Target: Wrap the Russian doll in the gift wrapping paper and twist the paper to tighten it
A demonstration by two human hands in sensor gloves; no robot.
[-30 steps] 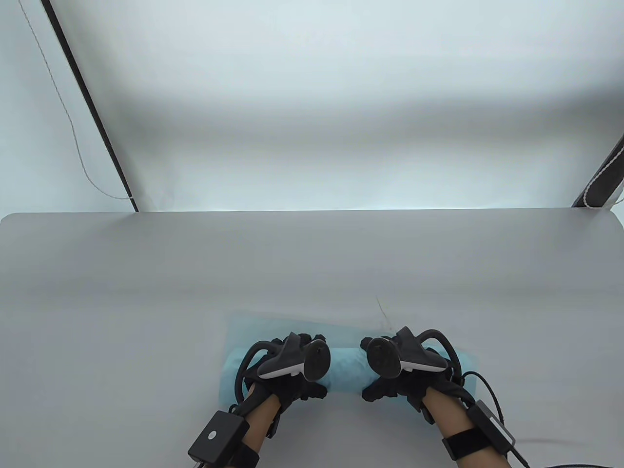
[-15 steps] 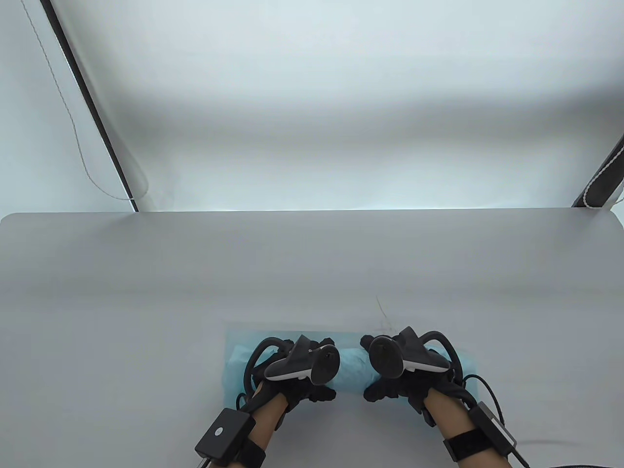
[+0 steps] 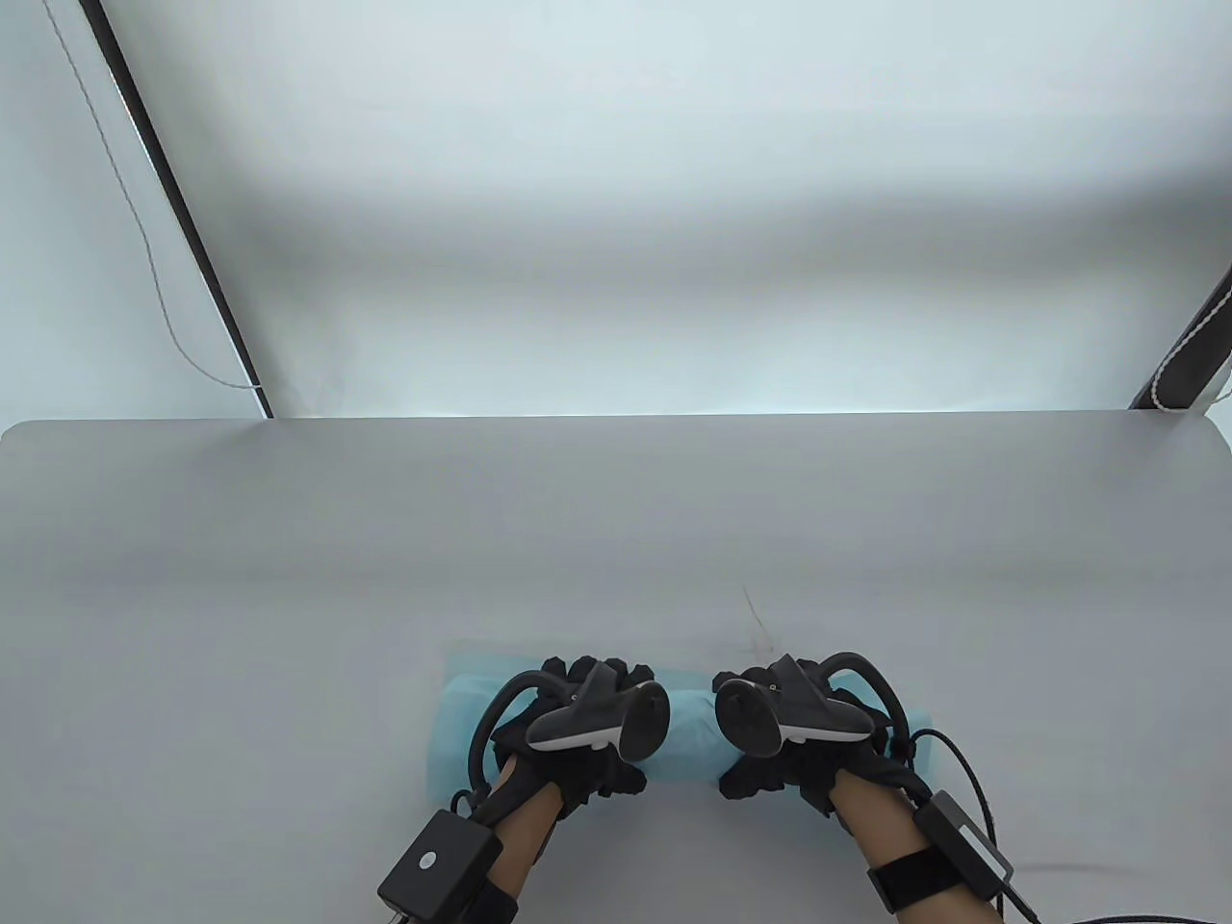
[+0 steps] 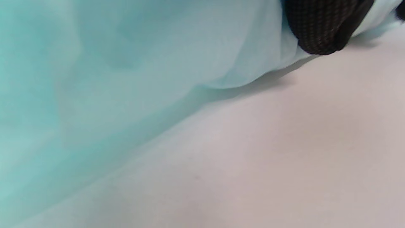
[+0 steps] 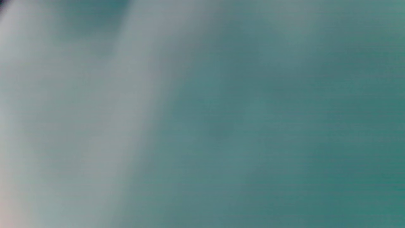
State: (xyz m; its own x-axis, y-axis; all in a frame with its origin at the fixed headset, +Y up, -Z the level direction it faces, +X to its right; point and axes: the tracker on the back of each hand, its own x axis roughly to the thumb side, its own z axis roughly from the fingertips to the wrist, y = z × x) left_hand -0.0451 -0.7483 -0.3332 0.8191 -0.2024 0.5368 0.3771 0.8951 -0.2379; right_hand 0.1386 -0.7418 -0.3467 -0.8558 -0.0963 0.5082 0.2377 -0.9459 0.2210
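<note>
A roll of light blue wrapping paper (image 3: 691,736) lies crosswise near the table's front edge. The doll is hidden inside it. My left hand (image 3: 587,770) grips the roll's left part, fingers curled over the top and thumb at the near side. My right hand (image 3: 770,770) grips the right part the same way. A narrow flat strip of paper (image 3: 472,664) still shows beyond the roll. In the left wrist view the paper (image 4: 126,79) fills the upper left, with one gloved fingertip (image 4: 322,28) on it. The right wrist view shows only blurred blue paper (image 5: 253,126).
The grey table (image 3: 616,520) stretches wide beyond the roll. A thin dark mark (image 3: 753,616) lies just behind the right hand. A black pole (image 3: 183,221) with a thin cord stands at the back left, and another pole (image 3: 1193,346) at the back right.
The flat strip of paper beyond the roll has become narrower. My left hand's fingers now reach further over the top of the roll. Both hands stay on it.
</note>
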